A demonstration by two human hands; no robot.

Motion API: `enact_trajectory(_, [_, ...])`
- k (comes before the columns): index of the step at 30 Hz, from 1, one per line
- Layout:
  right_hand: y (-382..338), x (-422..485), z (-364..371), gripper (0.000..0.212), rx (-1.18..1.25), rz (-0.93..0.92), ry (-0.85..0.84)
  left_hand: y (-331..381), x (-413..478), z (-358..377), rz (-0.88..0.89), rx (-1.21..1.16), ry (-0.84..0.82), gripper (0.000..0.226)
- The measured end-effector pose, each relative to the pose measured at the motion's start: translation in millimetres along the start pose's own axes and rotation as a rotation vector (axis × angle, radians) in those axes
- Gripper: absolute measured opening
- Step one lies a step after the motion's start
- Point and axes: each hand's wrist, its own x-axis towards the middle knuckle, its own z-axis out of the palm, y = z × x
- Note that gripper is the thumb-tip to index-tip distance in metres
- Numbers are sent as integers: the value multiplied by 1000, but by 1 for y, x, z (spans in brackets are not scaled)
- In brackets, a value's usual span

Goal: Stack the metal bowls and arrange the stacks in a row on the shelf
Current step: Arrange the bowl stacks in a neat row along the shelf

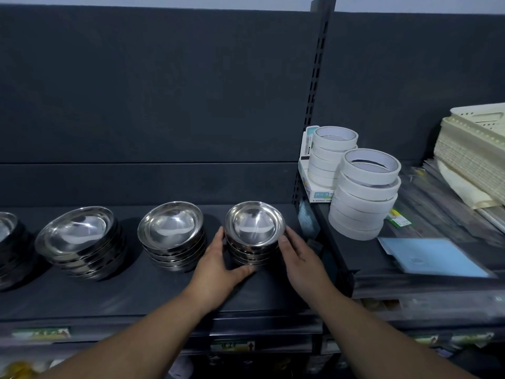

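Metal bowls stand in four stacks in a row along the dark shelf (136,291), all with their open sides up.

- The far-left stack (6,236) is cut off by the frame edge at 9 o'clock.
- The second stack (79,236) is the widest. Its bowls lean toward 7 o'clock and sit unevenly nested.
- The third stack (172,231) stands just at 9 o'clock of the last one, apart from it, with its bowls slightly skewed.
- The rightmost stack (254,228) sits near the shelf's right end, close to the slotted post (317,91).

The left grip (218,266), a bare hand, cups the rightmost stack from its 8 o'clock. The fingers reach into the gap between the third and rightmost stacks, and the thumb is curled along the front of the base. The right grip (297,255) holds the same stack from its 4 o'clock, with the thumb against the side and the fingers round the far edge. The stack rests on the shelf between them.

Beyond the post, on the next shelf, two piles of white tape rolls (366,192) stand at 2 o'clock of the held stack. A small box (307,170) stands behind them. A blue packet (431,255) lies at 3 o'clock, and cream baskets (475,154) are piled at the frame's right edge. A price label (232,346) sits on the shelf front at 6 o'clock.
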Motion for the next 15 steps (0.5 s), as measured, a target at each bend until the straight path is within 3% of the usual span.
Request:
enact_trajectory(9, [21, -1, 4, 52, -73, -40, -14, -5, -1, 3, 16, 51, -18, 126])
enact_trajectory(12, [29, -2, 6, 64, -97, -34, -13, -9, 2, 3, 9, 75, -20, 127])
enact_trajectory(15, [31, 0, 8, 58, -98, -30, -25, -8, 2, 3, 25, 93, -20, 128])
